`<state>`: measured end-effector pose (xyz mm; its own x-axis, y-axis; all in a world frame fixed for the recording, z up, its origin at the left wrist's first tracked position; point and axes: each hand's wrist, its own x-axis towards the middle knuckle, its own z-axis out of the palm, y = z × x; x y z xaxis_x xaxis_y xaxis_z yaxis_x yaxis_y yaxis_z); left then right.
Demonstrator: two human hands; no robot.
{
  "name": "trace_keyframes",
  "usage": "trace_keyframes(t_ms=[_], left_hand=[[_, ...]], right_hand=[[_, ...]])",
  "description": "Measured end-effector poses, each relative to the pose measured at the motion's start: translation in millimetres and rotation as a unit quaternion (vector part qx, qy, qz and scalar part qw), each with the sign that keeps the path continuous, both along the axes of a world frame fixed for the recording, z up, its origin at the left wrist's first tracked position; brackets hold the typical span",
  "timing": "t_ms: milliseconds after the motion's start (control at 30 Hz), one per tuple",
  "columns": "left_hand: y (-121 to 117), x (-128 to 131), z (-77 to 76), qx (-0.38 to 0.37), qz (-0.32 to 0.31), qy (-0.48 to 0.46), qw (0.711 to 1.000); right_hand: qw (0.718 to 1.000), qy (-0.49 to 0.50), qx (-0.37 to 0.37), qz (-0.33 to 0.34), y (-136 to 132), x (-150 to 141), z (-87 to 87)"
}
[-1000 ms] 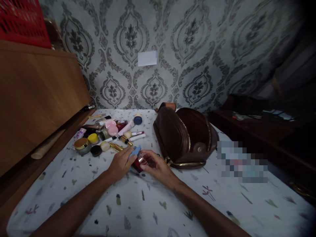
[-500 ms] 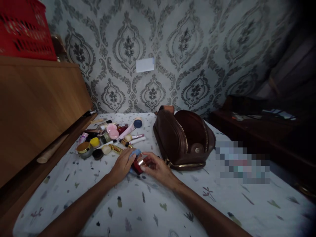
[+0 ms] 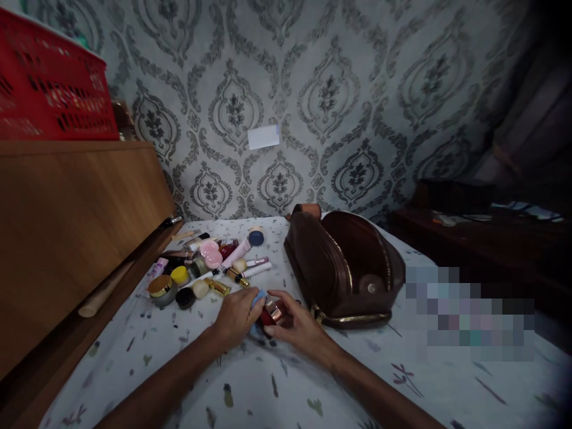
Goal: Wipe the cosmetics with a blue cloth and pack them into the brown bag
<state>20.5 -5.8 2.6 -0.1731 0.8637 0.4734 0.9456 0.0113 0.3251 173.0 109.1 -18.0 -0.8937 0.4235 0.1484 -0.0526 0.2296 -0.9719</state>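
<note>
My left hand (image 3: 236, 316) is closed on a blue cloth (image 3: 259, 296), pressing it against a small dark red jar (image 3: 267, 317) with a shiny rose-gold band. My right hand (image 3: 298, 325) grips the jar from the other side, thumb below and fingers above. Both hands are just above the printed sheet, partly hiding the jar and the cloth. Left of them lie a gold lipstick tube (image 3: 217, 286), a yellow-lidded jar (image 3: 180, 275), a gold-lidded jar (image 3: 161, 289) and a black round lid (image 3: 185, 297). An unzipped brown leather bag (image 3: 344, 268) stands at the right.
Several more cosmetics, among them a pink heart-shaped case (image 3: 211, 254) and a blue round case (image 3: 256, 238), lie towards the wall. A wooden cabinet (image 3: 80, 226) with a red basket (image 3: 58, 89) borders the left. A blurred-out patch (image 3: 469, 316) covers something at right.
The view has tilted up and shifted left, so everything sits lower and further right. Both hands still hold the cloth and jar together, with only a slight shift in grip.
</note>
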Motion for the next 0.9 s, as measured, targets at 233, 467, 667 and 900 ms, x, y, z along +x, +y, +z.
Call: trace_keyframes(t_ms=[233,467,667,900], left_hand=[[-9.1,-6.3,-0.8,-0.012,0.013,0.109,0.994],[-55.1,-57.8,14.9,0.023,0.092,0.223,0.97],[-109.7,-125.7,7.0,0.02,0.292,0.223,0.93],[-116.1,-183.8,-18.6,0.044,0.238,0.105,0.965]], right_hand=[[0.996,0.01,0.082,-0.025,1.2,-1.4,-7.3],[0.998,-0.003,0.059,-0.014,0.1,-2.5,-5.3],[0.997,-0.025,0.075,-0.016,0.3,-1.0,-3.4],[0.997,-0.039,0.062,-0.013,-0.9,-0.2,1.3]])
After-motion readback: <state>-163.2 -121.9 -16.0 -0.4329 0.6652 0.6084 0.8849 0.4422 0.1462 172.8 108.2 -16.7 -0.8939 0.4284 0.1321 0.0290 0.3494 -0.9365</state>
